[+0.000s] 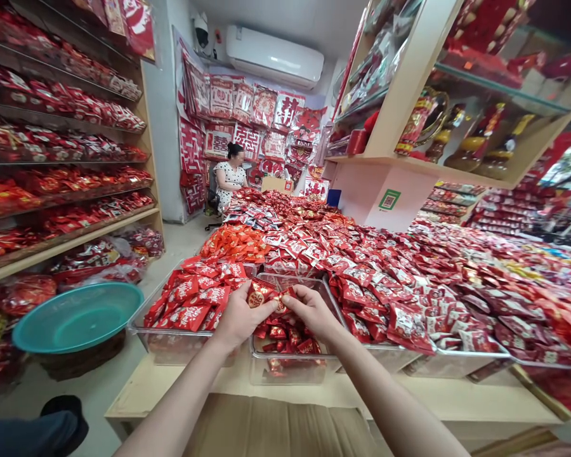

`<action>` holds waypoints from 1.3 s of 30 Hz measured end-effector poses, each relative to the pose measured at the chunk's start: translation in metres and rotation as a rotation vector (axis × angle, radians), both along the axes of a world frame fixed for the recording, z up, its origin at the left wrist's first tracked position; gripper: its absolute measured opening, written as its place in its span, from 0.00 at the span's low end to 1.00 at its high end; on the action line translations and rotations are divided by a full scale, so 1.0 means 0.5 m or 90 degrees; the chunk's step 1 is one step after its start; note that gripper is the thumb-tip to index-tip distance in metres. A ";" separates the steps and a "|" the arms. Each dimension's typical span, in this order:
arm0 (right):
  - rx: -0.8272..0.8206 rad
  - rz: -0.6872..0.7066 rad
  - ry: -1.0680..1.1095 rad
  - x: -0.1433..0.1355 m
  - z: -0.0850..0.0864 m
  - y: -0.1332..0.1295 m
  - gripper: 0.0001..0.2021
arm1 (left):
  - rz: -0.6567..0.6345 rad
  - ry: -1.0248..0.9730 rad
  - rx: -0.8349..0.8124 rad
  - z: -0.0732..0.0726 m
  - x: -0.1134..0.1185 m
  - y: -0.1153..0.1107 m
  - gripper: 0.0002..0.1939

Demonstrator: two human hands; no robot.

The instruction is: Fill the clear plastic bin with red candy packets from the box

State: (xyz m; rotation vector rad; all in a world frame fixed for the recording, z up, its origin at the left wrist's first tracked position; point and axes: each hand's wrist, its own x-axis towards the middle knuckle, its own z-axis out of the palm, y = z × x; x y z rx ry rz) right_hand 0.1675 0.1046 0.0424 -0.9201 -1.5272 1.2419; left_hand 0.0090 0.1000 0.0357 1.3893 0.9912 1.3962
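Observation:
Both my hands meet above a clear plastic bin [289, 374] that holds a low layer of small red wrapped sweets [290, 336]. Between the fingers of my left hand [242, 314] is a red candy packet [261, 295] with a gold round print. My right hand [314, 311] pinches the right end of the red and gold wrapping, its thumb close to the left thumb. Whether this is one packet or two I cannot tell. Just left stands a bin heaped with red packets [195, 295]; to the right lie more red packets [409, 327].
An open cardboard box [276, 425] lies below my forearms. A teal basin [78, 317] stands at left, near shelves of red packets [52, 146]. A glass-shelved cabinet [452, 168] overhangs the right. One person [231, 174] sits at the far end.

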 end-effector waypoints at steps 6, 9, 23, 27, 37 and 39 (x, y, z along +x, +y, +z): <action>-0.175 0.061 0.156 -0.007 -0.013 0.009 0.14 | 0.046 -0.034 0.006 -0.005 0.005 0.003 0.16; -0.058 0.005 -0.014 0.027 0.010 0.038 0.11 | 0.072 -0.027 0.012 -0.007 0.006 0.003 0.15; 0.171 -0.243 -1.012 0.053 -0.019 0.101 0.18 | 0.092 0.049 0.024 0.011 0.007 -0.018 0.12; 0.186 -0.117 -1.038 0.062 -0.040 0.100 0.14 | 0.084 0.053 0.028 0.004 0.005 -0.015 0.12; 0.156 0.043 -1.054 0.068 -0.003 0.027 0.11 | 0.062 0.052 0.018 0.002 0.007 -0.012 0.13; 0.083 0.142 -1.072 0.062 -0.003 0.011 0.09 | 0.061 0.048 0.016 0.002 0.006 -0.012 0.13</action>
